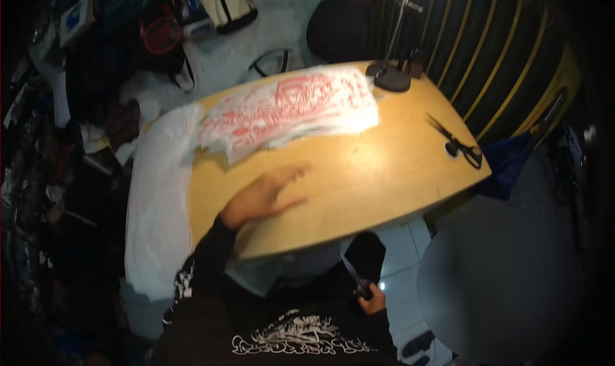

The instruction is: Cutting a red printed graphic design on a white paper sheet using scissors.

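Note:
My left hand (264,195) lies flat on the tan wooden table (384,174), fingers spread and pointing right, holding nothing. It rests just below a stack of clear plastic sheets printed in red (288,106). My right hand (371,299) is low, under the table's near edge by my lap, closed on a small dark tool (353,277) with a thin blade-like part pointing up. Its exact kind is hard to make out in the dim light.
A pile of plain white sheets (157,199) hangs over the table's left end. Black scissors (458,145) lie near the right edge, and a lamp base (392,79) stands at the far side. A round grey surface (500,283) is at lower right. Clutter fills the floor on the left.

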Motion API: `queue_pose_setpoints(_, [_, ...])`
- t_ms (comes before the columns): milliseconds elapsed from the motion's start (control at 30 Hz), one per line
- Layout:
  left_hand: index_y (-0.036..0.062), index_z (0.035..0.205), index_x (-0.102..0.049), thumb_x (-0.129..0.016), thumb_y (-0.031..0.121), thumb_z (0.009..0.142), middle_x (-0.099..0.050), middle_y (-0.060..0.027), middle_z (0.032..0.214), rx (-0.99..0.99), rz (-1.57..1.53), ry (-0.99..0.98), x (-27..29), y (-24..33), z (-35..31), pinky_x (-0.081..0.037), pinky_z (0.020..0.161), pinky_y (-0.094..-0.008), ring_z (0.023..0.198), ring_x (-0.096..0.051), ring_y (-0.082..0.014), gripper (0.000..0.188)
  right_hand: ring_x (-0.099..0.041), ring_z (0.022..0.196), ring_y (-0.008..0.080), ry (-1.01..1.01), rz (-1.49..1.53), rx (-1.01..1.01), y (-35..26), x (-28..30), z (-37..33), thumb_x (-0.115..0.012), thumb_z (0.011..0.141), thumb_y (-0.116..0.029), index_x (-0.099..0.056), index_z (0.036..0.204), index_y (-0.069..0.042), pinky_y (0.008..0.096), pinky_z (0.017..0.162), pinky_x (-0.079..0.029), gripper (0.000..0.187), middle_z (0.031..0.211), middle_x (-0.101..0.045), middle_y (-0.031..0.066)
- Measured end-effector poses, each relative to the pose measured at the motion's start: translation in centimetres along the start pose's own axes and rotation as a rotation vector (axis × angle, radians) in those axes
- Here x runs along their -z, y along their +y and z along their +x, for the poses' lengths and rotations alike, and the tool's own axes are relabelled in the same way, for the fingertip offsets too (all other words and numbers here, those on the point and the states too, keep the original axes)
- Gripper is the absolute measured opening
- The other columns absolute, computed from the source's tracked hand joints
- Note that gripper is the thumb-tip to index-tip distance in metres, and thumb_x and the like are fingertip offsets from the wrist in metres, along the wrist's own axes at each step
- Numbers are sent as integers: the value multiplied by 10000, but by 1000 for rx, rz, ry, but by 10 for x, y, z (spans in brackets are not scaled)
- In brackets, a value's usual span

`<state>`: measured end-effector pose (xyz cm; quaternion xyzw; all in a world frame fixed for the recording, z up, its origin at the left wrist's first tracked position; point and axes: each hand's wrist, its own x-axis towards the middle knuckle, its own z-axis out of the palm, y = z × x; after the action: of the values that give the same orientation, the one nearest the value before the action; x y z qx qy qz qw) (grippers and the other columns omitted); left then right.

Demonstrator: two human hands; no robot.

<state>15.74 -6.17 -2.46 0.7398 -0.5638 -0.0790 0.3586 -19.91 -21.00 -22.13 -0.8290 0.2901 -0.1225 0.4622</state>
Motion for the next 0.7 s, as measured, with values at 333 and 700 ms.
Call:
queue_pose_setpoints(333, [5,1343,-343,-723,301,778,-475,-218,1260,562,-479,-226,-193,67,-142,-437,930,-373,1124,-521,-278,743,-653,808,226,-116,366,-116,-4,-14,-11,-596,727,-26,-590,985,15,293,724,-494,261,866,-650,133])
queue_pose_setpoints(700, [7,1328,-344,-791,321,693,-384,-159,1341,409,-908,-230,-163,83,-151,-414,948,-323,1146,-494,-245,838,-604,754,132,-521,547,76,-101,-38,2,-612,796,-58,-566,1000,37,248,698,-474,230,834,-613,65])
